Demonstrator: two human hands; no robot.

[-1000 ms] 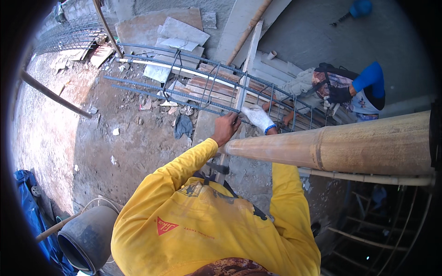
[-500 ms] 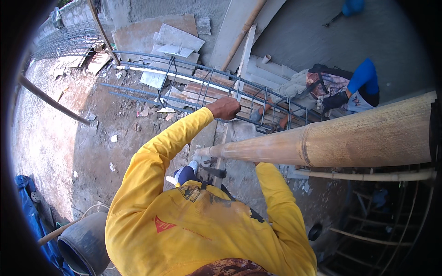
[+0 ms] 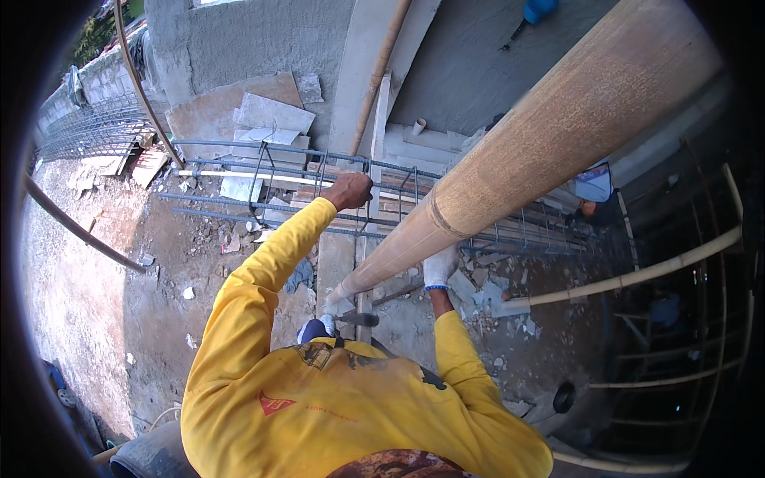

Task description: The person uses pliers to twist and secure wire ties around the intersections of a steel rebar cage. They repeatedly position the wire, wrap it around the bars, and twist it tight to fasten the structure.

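Note:
My left hand (image 3: pixel 349 191), bare, is closed in a fist over the long rebar cage (image 3: pixel 267 163). Whatever its fingers hold, if anything, is hidden. A thick bamboo pole (image 3: pixel 510 163) runs from the upper right, close to the camera, down to my waist. Against the pole's lower right side is my right hand (image 3: pixel 440 267), in a white glove with a blue cuff. The pole covers part of it and its fingers do not show. A dark tool with a black grip (image 3: pixel 358 319) sits in front of my waist.
Wooden boards (image 3: pixel 398 182) lie under the cage. Broken panels (image 3: pixel 271 115) lean by the grey wall (image 3: pixel 255 48). Thinner bamboo (image 3: pixel 637 277) crosses on the right above a dark scaffold area. Rubble litters the ground. A co-worker (image 3: pixel 594 183) is mostly hidden behind the pole.
The bamboo pole now rises more steeply across the view and covers most of the co-worker. My gloved right hand has come into sight beside it. My left fist appears further left, still closed.

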